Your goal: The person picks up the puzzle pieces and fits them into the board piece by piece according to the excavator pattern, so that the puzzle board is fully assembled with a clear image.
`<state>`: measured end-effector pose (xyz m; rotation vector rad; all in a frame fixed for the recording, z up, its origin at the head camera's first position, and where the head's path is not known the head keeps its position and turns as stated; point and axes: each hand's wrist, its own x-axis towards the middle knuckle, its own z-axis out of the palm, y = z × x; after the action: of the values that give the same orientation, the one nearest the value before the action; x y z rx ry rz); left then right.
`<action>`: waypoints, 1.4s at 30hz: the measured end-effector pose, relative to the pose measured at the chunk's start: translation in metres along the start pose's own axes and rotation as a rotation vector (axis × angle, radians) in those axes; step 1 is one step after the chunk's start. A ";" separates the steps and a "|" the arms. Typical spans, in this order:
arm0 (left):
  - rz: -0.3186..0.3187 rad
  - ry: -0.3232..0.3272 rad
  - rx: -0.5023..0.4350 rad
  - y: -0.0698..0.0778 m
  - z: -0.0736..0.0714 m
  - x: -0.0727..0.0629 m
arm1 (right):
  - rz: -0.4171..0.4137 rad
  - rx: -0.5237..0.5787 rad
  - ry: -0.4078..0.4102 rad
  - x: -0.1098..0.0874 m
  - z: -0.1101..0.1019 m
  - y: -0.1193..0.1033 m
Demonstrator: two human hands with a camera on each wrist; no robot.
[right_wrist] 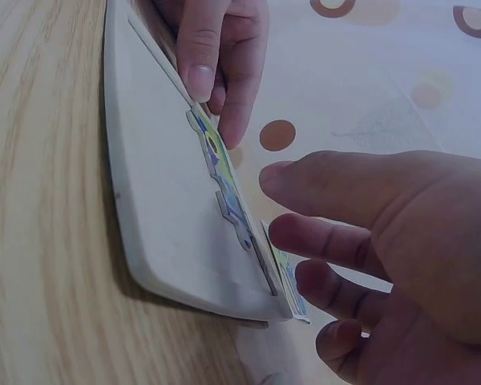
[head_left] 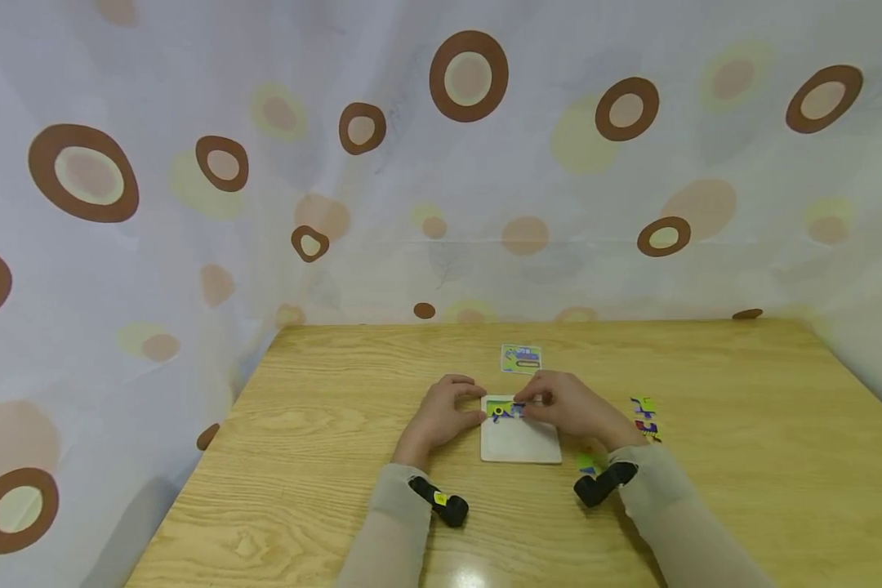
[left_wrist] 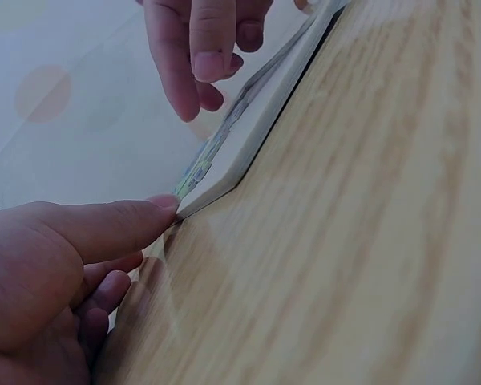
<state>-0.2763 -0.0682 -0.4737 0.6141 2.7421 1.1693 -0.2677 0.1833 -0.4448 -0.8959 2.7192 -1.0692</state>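
Note:
A white puzzle tray (head_left: 522, 445) lies flat on the table. Joined along its far edge are a few colourful puzzle pieces (head_left: 498, 409), green, yellow and blue; the right wrist view shows these pieces (right_wrist: 215, 156) edge-on. My left hand (head_left: 443, 413) holds the tray's left edge, its thumb on the rim and its forefinger near the far corner. Over the far right part of the tray is my right hand (head_left: 567, 403), fingertips close to the last piece. In the right wrist view, its thumb and forefinger (right_wrist: 305, 239) stand apart with nothing visible between them.
Beyond the tray lies a printed picture card (head_left: 521, 358). Several loose puzzle pieces (head_left: 643, 406) are to the right of my right hand, and a green and blue piece (head_left: 586, 464) sits near the right wrist. A patterned curtain (head_left: 527, 196) borders the wooden table (head_left: 323, 425).

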 end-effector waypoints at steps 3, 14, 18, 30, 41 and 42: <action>-0.015 0.010 0.010 -0.003 -0.001 -0.002 | -0.014 0.006 -0.013 0.002 0.003 0.000; 0.008 0.009 -0.015 -0.001 0.002 0.003 | 0.080 0.020 0.026 -0.005 -0.014 -0.005; 0.004 0.006 -0.017 0.000 0.002 0.001 | 0.070 0.019 0.047 -0.009 -0.023 -0.009; 0.016 0.000 -0.024 0.001 0.000 0.001 | 0.015 -0.074 0.105 -0.022 -0.041 -0.018; -0.003 -0.002 -0.025 0.001 0.001 0.001 | 0.030 -0.130 0.132 -0.042 -0.054 -0.008; -0.002 -0.002 -0.027 0.001 0.001 0.001 | 0.034 -0.133 0.134 -0.044 -0.056 -0.008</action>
<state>-0.2766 -0.0663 -0.4739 0.6086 2.7201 1.2027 -0.2431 0.2365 -0.4035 -0.8203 2.9346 -0.9855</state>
